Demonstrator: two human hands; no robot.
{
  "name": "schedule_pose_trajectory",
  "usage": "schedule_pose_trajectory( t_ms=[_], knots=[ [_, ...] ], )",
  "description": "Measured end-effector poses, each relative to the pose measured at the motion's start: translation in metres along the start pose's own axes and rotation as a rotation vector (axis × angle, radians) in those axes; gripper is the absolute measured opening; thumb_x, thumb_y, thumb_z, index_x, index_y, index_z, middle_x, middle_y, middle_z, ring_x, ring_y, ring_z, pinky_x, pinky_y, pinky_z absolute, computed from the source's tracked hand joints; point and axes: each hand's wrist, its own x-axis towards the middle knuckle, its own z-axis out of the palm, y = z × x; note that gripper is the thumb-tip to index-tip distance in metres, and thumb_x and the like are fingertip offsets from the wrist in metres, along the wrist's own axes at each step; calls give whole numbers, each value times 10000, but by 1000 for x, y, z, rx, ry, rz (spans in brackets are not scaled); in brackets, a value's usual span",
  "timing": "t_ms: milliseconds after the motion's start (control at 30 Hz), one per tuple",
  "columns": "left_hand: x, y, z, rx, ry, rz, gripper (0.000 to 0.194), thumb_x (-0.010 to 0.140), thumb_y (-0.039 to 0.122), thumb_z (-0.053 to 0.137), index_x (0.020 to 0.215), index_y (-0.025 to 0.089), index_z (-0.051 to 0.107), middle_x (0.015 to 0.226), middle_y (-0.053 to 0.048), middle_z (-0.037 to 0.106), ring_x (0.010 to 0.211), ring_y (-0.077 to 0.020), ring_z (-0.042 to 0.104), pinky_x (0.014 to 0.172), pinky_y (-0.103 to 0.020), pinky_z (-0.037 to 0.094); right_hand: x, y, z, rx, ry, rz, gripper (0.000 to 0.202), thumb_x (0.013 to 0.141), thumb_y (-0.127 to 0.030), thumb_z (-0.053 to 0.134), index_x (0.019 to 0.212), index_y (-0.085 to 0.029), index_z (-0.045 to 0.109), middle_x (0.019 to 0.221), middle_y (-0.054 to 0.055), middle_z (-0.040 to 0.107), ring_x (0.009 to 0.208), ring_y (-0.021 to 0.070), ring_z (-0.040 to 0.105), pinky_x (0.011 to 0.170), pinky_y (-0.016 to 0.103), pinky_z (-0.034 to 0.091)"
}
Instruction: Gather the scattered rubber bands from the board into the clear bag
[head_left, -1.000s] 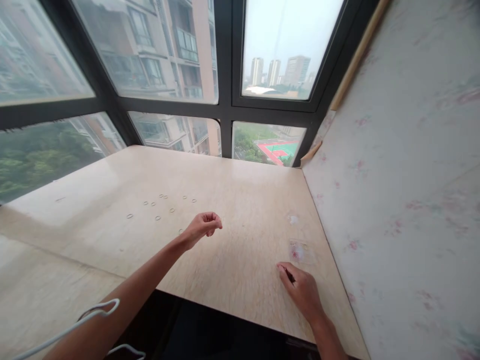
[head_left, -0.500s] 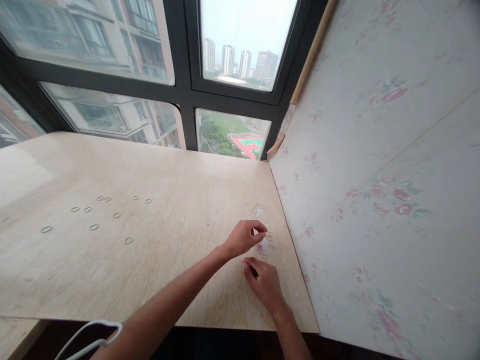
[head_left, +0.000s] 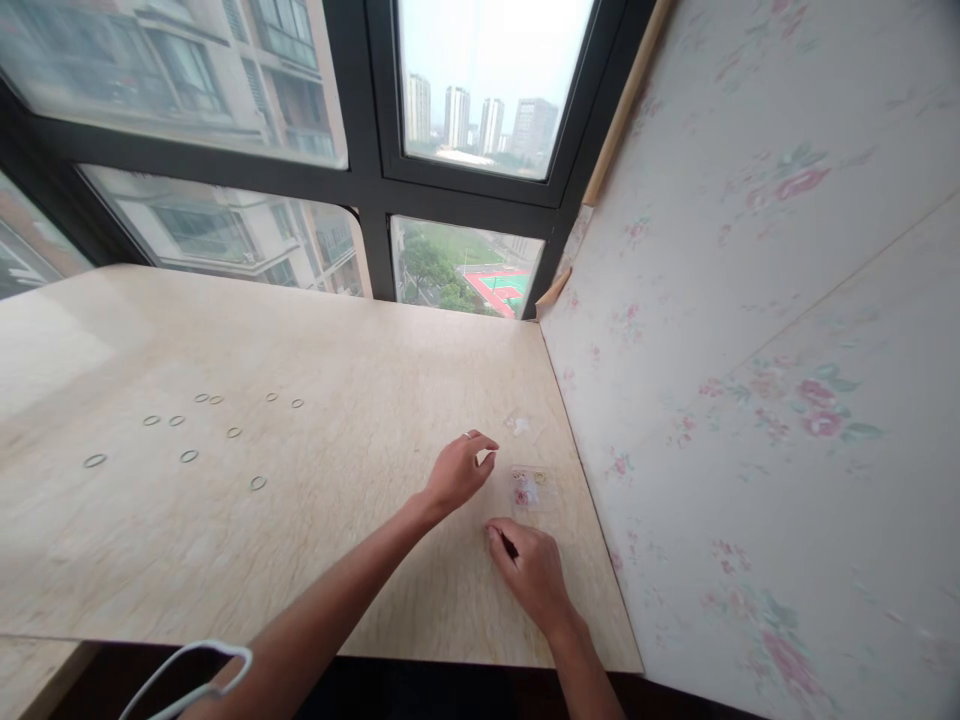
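My left hand (head_left: 459,470) hovers just left of a small clear divided box (head_left: 553,497). Its thumb and fingers are apart with nothing between them, and a thin ring circles one finger. Inside the box, a yellowish ring (head_left: 540,478) lies in the upper right part, with small red rings (head_left: 520,495) on the left side. My right hand (head_left: 529,568) rests in front of the box, thumb and fingers pinched together; whatever they may hold is hidden. Behind the box lies a clear plastic piece (head_left: 523,425), perhaps its lid.
Several thin greenish rings (head_left: 234,432) lie scattered over the left part of the marble-patterned surface (head_left: 360,400). A floral papered wall (head_left: 750,400) borders the right side, dark-framed windows (head_left: 367,190) the back. A white cable loop (head_left: 196,645) hangs at the front edge by my left forearm.
My left hand has let go of the yellowish ring in the box and drawn back to the left, its fingers now apart. My right hand has stayed nearly still.
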Motion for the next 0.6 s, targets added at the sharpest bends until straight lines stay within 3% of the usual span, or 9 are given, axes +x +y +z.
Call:
schedule_pose_trajectory(
  t_ms=[233,433,600],
  knots=[
    [-37,-56,-43,40,99,-112,170,822,169,499,874,177,660,904,-47,665,575,-103,552,658,-262,450,-1,2,3,17,15,18,289,919,-326,420,873,-219,684,709,6,689,605,139,628,597,221,436],
    [-64,-81,-60,-39,171,-100,167,798,124,498,849,160,654,874,-54,650,610,-106,562,653,-253,449,5,2,15,191,25,142,324,870,-440,484,879,-184,683,540,-24,523,487,130,503,475,218,383],
    [-70,-83,-59,-163,250,-99,169,767,96,516,829,159,661,832,-36,653,596,-95,554,644,-233,445,35,-40,40,435,-27,147,346,861,-435,506,985,-143,645,526,-70,352,462,100,378,432,199,325]
  ],
)
